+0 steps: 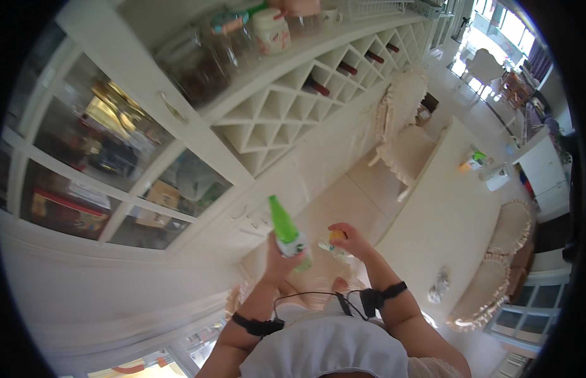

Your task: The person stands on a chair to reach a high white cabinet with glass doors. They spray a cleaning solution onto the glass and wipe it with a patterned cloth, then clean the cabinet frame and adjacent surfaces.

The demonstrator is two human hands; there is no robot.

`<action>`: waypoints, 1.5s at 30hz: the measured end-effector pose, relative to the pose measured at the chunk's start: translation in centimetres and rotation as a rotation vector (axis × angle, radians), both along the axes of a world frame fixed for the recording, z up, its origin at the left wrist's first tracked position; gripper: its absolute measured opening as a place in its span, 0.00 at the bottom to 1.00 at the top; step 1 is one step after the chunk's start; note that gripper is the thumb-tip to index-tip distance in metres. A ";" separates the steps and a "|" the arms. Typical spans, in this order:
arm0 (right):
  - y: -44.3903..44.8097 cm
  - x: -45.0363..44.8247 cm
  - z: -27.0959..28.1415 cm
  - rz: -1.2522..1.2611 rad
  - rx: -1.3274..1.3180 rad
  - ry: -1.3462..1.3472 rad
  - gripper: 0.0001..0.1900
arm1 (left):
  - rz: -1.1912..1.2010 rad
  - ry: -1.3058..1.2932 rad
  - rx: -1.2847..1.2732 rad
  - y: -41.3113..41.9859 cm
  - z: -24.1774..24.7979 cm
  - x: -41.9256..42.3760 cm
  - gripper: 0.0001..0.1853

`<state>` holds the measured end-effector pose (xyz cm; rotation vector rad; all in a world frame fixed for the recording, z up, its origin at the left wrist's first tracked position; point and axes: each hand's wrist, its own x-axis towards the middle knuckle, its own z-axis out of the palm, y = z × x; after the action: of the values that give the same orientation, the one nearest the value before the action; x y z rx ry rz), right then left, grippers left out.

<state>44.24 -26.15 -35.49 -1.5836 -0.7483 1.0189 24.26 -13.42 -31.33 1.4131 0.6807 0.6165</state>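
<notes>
My left hand [278,262] is wrapped around the lower part of a bottle [284,227] with a tapering bright green top and a white label. The bottle tilts, its narrow end pointing away from me. To the right, my right hand [353,240] has its fingers closed around a small yellow-orange object [337,235], possibly a cap. Just under those fingers shows a blurred whitish-green item [339,250]; whether it is joined to the yellow part, I cannot tell. Both hands are held above the tiled floor, between the cabinet and the table.
A white table [430,208] stands at my right, bearing an orange-and-green bottle [472,161], a white pitcher [497,178] and a clear crumpled item [439,285]. Ruffle-covered chairs [411,146] flank it. At left are a glass-doored cabinet [184,156] and a diamond-lattice wine rack [293,106].
</notes>
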 end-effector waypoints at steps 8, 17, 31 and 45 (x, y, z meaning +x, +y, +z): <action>-2.4 -0.1 13.3 -0.065 0.129 -0.680 0.29 | -0.383 0.169 0.338 -4.0 3.9 6.5 0.48; -3.4 -1.6 13.2 -0.135 0.228 -0.700 0.19 | -0.570 -0.036 0.142 -4.5 6.2 7.7 0.66; -3.0 -4.5 12.1 0.094 0.229 -0.607 0.27 | -0.675 0.380 0.101 -2.4 1.8 2.5 0.31; -25.0 7.8 -17.6 -0.607 -0.448 -0.025 0.23 | -0.114 0.076 -0.126 -5.8 -0.8 7.4 0.34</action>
<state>52.06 -51.17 -53.05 -2.0349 -0.0196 0.7363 31.71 -19.27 -32.17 1.3525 0.6821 0.4254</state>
